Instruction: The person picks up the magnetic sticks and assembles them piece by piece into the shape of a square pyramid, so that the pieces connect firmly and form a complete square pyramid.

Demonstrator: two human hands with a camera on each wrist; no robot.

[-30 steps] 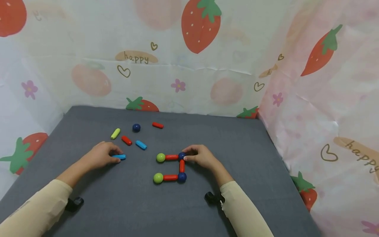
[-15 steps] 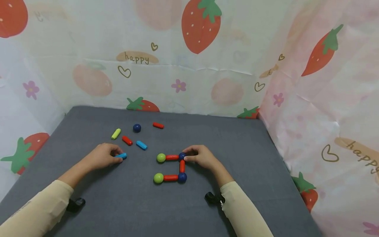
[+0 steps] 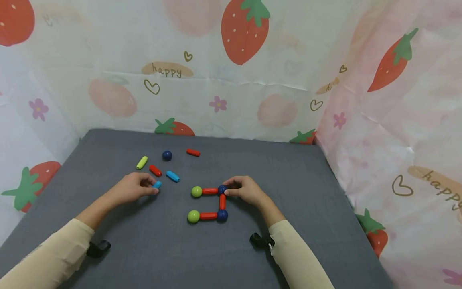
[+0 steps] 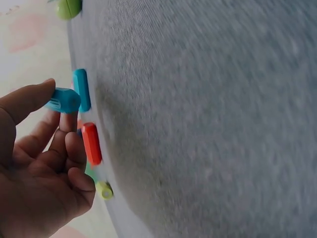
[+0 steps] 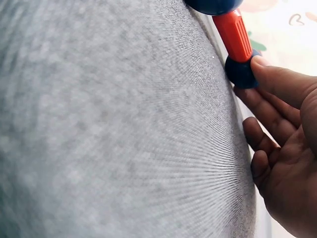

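Fingertips (image 4: 37,94) of the left hand (image 3: 131,188) pinch a short, rounded blue stick (image 3: 157,185), lifted just off the grey mat (image 3: 151,249). At three o'clock from it lies a half-built frame (image 3: 209,204): red sticks joining green and dark blue balls. Curled fingers of the right hand (image 3: 245,190) press the dark blue corner ball (image 3: 221,189) at the frame's one o'clock.

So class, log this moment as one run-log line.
left hand: pinches blue rod, lifted | right hand: touches blue ball of frame | loose: red rod, yellow rod
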